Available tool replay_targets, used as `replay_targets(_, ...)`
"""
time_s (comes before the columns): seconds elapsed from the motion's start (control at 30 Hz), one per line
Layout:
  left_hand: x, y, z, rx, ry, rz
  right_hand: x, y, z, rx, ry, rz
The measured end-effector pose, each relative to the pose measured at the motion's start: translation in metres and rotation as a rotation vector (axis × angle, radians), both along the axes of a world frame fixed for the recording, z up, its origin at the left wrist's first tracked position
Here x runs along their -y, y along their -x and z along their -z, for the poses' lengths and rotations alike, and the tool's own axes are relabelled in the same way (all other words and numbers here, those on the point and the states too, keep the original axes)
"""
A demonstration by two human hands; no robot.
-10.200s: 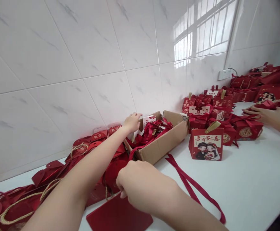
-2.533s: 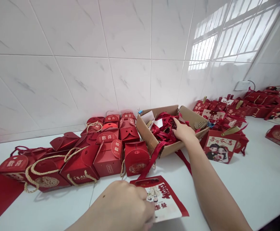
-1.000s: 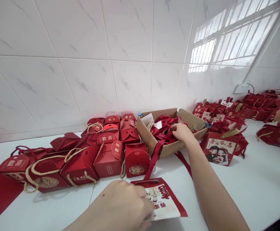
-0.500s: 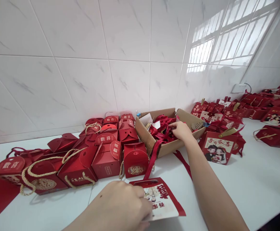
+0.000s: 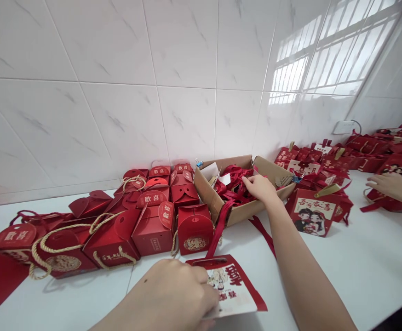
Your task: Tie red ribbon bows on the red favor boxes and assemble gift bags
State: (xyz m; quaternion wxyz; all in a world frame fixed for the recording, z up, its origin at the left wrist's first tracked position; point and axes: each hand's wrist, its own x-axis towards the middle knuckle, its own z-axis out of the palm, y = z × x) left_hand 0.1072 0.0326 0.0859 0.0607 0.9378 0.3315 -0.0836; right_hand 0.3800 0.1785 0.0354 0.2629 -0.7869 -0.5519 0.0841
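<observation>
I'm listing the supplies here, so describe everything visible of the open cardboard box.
The cardboard box is brown, low-walled, upright, with blue clips at two corners. It sits aslant on the white table, red boxes on both sides. Tangled red ribbons and white pieces lie inside; one ribbon drapes over its near side. The right hand reaches inside.

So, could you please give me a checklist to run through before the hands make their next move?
1. Left hand holds the printed piece: ok.
2. Right hand is at the ribbons in the cardboard box: ok.
3. A ribbon is firmly gripped by that hand: cannot tell.
4. All ribbons lie inside the cardboard box: not ok, one hangs over its edge.
5. Co-worker's hand is apart from both: ok.
</observation>
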Motion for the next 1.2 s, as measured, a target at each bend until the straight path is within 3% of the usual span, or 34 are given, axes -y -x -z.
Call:
replay_targets(0.47,0.000,-0.003,-0.003,-0.038,0.041,-0.030,-0.005,-0.019,0.006,-0.331,-0.285,0.128)
replay_targets(0.63,-0.002,-0.001,-0.002,-0.036,0.073,-0.006,-0.004,-0.021,0.007,-0.568,-0.455,0.081)
replay_targets(0.8,-0.009,0.002,0.001,0.108,0.000,-0.058,0.005,-0.014,-0.007,-0.766,-0.648,-0.010)
replay_targets(0.9,-0.018,0.004,0.002,0.218,-0.001,-0.109,0.022,-0.006,-0.022,-0.828,-0.753,-0.109)
replay_targets(1.0,-0.030,0.003,0.003,0.274,-0.009,-0.153,0.046,0.007,-0.038,-0.848,-0.840,-0.303)
replay_targets(1.2,-0.044,0.000,0.006,0.342,0.011,-0.175,0.082,0.047,-0.056,-0.742,-0.764,-0.683)
